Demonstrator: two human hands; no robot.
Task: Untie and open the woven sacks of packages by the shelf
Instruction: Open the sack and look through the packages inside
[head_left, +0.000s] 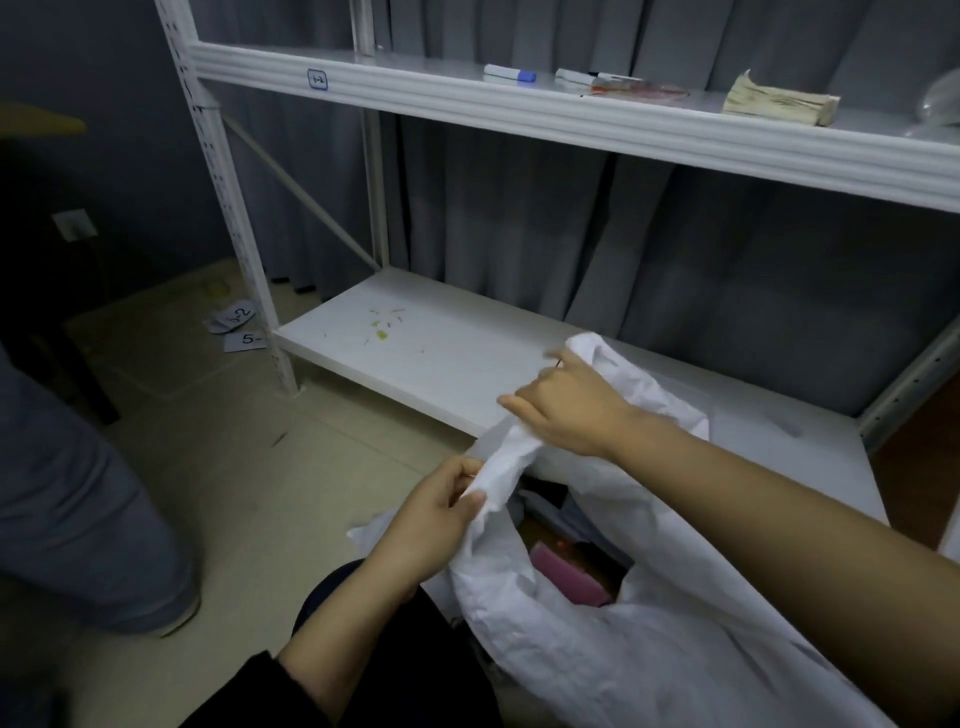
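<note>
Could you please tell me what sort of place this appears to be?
Probably a small parcel storeroom: a white metal shelving rack bearing a numbered label, numbered paper tags on the floor, and a woven sack of packages.

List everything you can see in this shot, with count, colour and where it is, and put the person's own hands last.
woven sack: one, white, on the floor by the shelf, mouth open
packages: several, one pink, inside the sack
shelf unit: one, white, before a grey curtain
markers: two or more, upper shelf
paper stack: one, cream, upper shelf
number cards: a few, white, on the floor left
left hand: pinches the sack's edge
right hand: grips the sack's bunched top
</note>
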